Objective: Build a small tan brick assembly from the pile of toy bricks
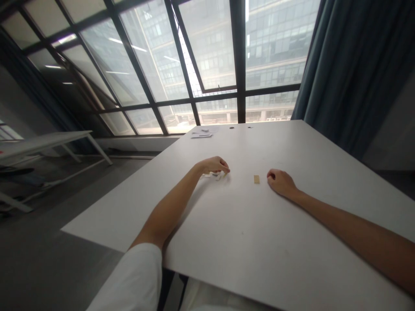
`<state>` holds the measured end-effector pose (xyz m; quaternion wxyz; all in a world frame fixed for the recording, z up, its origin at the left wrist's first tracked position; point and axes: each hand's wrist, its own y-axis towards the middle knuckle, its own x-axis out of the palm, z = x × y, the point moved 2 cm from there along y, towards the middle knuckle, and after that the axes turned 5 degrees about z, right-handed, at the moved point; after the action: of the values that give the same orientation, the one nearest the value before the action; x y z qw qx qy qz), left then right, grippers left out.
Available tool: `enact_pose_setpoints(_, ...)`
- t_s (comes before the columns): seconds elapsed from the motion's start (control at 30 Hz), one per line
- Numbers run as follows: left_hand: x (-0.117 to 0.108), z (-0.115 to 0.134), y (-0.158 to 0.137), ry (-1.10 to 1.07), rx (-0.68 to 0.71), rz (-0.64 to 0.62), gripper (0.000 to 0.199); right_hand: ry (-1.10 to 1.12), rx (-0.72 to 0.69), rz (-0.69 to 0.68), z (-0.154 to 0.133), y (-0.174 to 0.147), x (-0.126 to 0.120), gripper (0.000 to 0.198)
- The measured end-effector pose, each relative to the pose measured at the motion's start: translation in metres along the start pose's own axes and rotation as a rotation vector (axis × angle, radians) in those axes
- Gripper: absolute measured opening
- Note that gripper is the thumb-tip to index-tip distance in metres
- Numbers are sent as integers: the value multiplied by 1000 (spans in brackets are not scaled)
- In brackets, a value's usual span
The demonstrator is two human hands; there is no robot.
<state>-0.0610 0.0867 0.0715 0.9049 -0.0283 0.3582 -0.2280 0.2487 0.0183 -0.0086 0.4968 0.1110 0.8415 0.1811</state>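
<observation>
My left hand (216,164) is over the white table with its fingertips pinched together, pointing down. A tiny yellowish bit shows at those fingertips, too small and blurred to name. Partly hidden beneath that hand lies a cluster of small white and grey pieces (214,176). To its right, flat on the tabletop, is a small tan rectangular plate (256,179) with rows of bumps, like a toy brick plate. My right hand (280,182) rests just right of the plate, not touching it, with its fingers curled in and no object visible in them.
The large white table (246,242) reaches toward the windows. Papers (201,134) with a dark pen-like item lie at its far left, and a round dark cable hole (231,128) is near the far edge. Blue curtains (353,77) hang at right; another table (48,140) stands at left.
</observation>
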Motion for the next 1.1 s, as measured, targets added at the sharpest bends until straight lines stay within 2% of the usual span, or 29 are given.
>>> enact_pose_setpoints(0.13, 20, 6, 4, -260, -9, 21, 38, 104, -32, 118, -1, 1, 0, 15)
enact_pose_setpoints(0.27, 53, 15, 5, -457, 40, 42, 43, 257, -225, 260, -6, -2, -3, 14)
enact_pose_setpoints(0.4, 88, 21, 2, -627, 80, 25, 45, 323, -462, 248, -19, -9, -9, 28)
enact_pose_setpoints(0.5, 104, 23, 0, -723, 91, 0, 46, 329, -574, 205, -28, -14, -13, 43)
enact_pose_setpoints(0.67, 109, 26, -5, -817, 122, -49, 45, 301, -678, 165, -36, -19, -13, 52)
enact_pose_setpoints(0.93, 116, 28, -8, -850, 144, -98, 46, 320, -702, 208, -43, -21, -18, 40)
enact_pose_setpoints(1.1, 118, 29, -8, -785, 157, -76, 48, 329, -683, 194, -44, -21, -20, 36)
